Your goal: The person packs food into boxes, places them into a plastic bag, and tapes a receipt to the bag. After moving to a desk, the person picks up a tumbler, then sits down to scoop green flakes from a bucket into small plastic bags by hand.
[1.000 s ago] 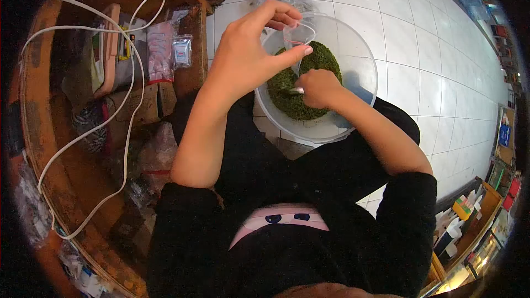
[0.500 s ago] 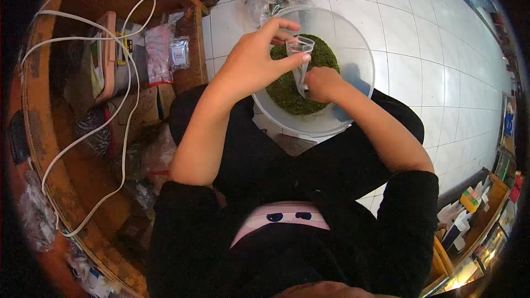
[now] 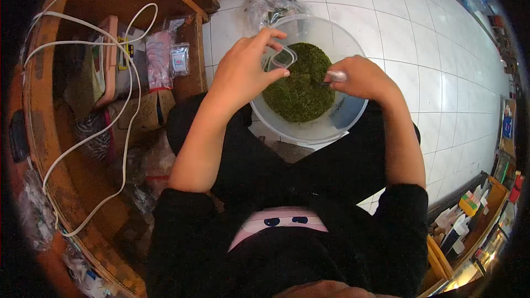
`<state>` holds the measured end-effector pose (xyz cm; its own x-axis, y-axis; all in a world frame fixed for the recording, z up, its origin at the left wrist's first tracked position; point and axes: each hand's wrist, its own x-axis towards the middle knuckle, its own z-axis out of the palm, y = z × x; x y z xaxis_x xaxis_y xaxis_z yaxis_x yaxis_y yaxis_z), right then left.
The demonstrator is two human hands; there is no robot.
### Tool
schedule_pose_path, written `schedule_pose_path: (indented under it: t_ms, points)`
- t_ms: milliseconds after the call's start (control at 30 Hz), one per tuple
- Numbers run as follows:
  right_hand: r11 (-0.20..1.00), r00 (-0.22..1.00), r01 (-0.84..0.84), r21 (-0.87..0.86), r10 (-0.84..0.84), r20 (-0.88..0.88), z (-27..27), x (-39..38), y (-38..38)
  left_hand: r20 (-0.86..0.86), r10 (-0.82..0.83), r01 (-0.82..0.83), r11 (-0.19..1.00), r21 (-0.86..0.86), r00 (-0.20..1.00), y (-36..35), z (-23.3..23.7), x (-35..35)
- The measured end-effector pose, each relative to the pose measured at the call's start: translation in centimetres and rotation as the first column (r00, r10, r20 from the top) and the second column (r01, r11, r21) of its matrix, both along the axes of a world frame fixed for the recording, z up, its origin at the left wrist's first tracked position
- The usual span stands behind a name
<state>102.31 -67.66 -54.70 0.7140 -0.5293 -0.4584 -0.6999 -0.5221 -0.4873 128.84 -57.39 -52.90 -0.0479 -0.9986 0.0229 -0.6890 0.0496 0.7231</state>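
My left hand (image 3: 243, 69) pinches a small clear plastic bag (image 3: 282, 58) by its rim, its mouth spread into a rounded opening, over the left side of the tub. Beneath it lies a heap of finely chopped dark green leaf (image 3: 301, 94) in a round translucent plastic tub (image 3: 353, 38), which sits between my legs. Over the tub's right side, my right hand (image 3: 361, 77) is closed around a small object (image 3: 338, 76) with a pale shiny end and a dark tip; I cannot tell what it is.
A crumpled clear plastic bag (image 3: 270, 8) lies on the white tiled floor (image 3: 408, 77) behind the tub. To the left, a wooden cabinet (image 3: 105, 209) holds packets and a pink-edged case (image 3: 110, 66), with a white cable (image 3: 124, 154) looped across. Boxes of goods (image 3: 469, 201) stand at lower right.
My right hand has moved right, away from the clear bag and up from the green leaf. My left hand has shifted slightly left, and the bag's mouth now faces up more.
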Motion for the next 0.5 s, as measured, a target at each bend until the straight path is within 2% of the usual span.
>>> schedule_pose_path:
  t_ms: [67,167,267,367,500]
  points:
    - [0.996,0.995,0.088,-0.029,-0.086,0.059,2.0,-1.0,-0.3,0.022,0.001,-0.002,0.998,0.063,1.000,0.2,0.2,-0.3]
    - [0.981,0.947,0.193,-0.008,-0.184,0.262,4.0,-1.5,-0.4,0.012,0.004,-0.005,0.993,0.116,1.000,-0.1,-0.1,-0.9]
    - [0.952,0.899,0.305,0.023,-0.296,0.323,5.6,-1.1,0.2,-0.007,0.042,-0.041,0.991,0.125,0.999,-0.5,0.0,-1.5]
    - [0.947,0.866,0.322,0.010,-0.300,0.399,5.7,-0.7,0.8,-0.098,0.059,-0.043,0.986,0.161,0.993,-1.0,0.3,-2.0]
    - [0.945,0.842,0.304,-0.117,-0.210,0.497,4.9,-0.6,1.3,-0.081,0.058,-0.048,0.992,0.117,0.995,-1.4,0.6,-2.5]
